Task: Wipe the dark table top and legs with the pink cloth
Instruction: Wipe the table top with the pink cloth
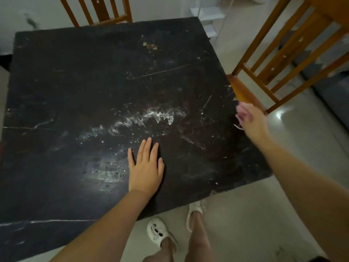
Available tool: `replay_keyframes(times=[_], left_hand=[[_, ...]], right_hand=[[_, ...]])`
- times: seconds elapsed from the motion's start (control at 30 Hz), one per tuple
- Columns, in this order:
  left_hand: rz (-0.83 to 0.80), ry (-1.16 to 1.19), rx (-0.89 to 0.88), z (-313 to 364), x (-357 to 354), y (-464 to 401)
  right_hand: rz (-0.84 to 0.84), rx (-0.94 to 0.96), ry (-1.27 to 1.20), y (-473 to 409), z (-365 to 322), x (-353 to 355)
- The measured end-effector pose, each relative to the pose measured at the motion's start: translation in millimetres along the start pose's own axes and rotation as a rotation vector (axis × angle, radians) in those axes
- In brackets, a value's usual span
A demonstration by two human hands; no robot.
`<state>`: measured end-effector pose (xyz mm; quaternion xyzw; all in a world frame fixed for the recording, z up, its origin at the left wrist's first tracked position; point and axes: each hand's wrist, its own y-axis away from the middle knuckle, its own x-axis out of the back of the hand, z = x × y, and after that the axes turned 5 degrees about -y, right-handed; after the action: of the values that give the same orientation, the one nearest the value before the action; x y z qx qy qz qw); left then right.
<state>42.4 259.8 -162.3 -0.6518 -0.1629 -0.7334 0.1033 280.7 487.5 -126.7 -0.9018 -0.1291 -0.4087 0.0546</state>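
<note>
Table: the dark table top (94, 91) fills most of the view, square, with its near right corner towards the person's feet.
Marks on it: a smear of white powdery residue (151, 116) runs across the middle; thin pale scratches cross the far half; a small tan patch (150, 45) lies near the far edge; a dull shiny patch sits near the left hand.
Left hand: the left hand (145, 167) lies palm down on the table top, just nearer than the white smear. The fingers are straight and lie close together, with the thumb out to the left, and they hold nothing.
Right hand: the right hand (253, 121) is at the right edge of the table, blurred, with its back to the viewer. The fingers are curled and bunched around the cloth.
Cloth: the pink cloth (242, 112) shows as a small crumpled bit at the far side of the right hand, at the table's right edge. I cannot tell whether it touches the table.
Chairs: one wooden chair (102, 10) stands at the far side of the table; a second wooden chair (283, 53) stands at the right, its seat corner just beside the right hand.
Feet: white slippers (158, 231) on a pale floor (255, 214), just near the table's near corner.
Legs of the table: hidden under the top.
</note>
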Motion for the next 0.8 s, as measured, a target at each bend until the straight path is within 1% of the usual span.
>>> replay_keyframes(times=[0.03, 0.07, 0.13, 0.17, 0.2, 0.23, 0.27, 0.3, 0.33, 0.4, 0.47, 0.5, 0.53, 0.57, 0.6, 0.7, 0.73, 0.77, 0.8], left_hand=[[0.004, -0.003, -0.001, 0, -1, 0], [0.01, -0.004, -0.002, 0, -1, -1], [0.005, -0.003, -0.008, 0, -2, -2], [0.005, -0.004, -0.005, 0, -2, -2], [0.005, -0.002, -0.001, 0, -3, -2], [0.003, 0.002, -0.001, 0, -2, -1], [0.004, 0.01, -0.003, 1, -1, -1], [0.008, 0.016, -0.003, 1, -1, -1], [0.013, 0.02, -0.001, 2, -1, -1], [0.024, 0.024, 0.0, 2, -1, -1], [0.021, 0.022, -0.001, 3, 0, -1], [0.012, 0.025, -0.001, 3, 0, -1], [0.006, 0.029, -0.003, 2, 0, -1], [0.006, 0.034, -0.003, 3, 1, -1], [0.009, 0.035, -0.003, 3, 1, 0], [0.011, 0.041, 0.002, 4, 4, 0], [0.013, 0.041, 0.002, 4, 4, 1], [0.014, 0.04, 0.001, 3, 4, 1], [0.015, 0.04, -0.001, 3, 5, 1]], right_hand=[[0.027, 0.026, 0.103, 8, 5, -4], [0.024, 0.049, 0.134, 21, 2, -17], [0.04, 0.12, 0.05, 56, -15, -48], [0.041, 0.198, -0.003, 74, -28, -65], [0.018, 0.328, -0.03, 90, -40, -79], [-0.029, 0.408, -0.042, 99, -48, -87], [-0.11, 0.431, -0.066, 102, -54, -85], [-0.163, 0.416, -0.098, 101, -52, -77], [-0.157, 0.406, -0.09, 96, -42, -66], [0.001, 0.321, 0.083, 88, -18, -30], [0.097, 0.098, 0.102, 89, 10, -3], [0.155, 0.054, 0.113, 97, 13, 0], [0.173, 0.035, 0.122, 108, 11, -9], [0.153, -0.001, 0.059, 122, 2, -25], [0.101, 0.008, 0.0, 134, -13, -42], [-0.048, 0.295, -0.064, 153, -50, -77], [-0.064, 0.322, -0.092, 150, -52, -71], [-0.062, 0.284, -0.115, 145, -45, -59], [-0.016, 0.212, -0.13, 141, -34, -45]])
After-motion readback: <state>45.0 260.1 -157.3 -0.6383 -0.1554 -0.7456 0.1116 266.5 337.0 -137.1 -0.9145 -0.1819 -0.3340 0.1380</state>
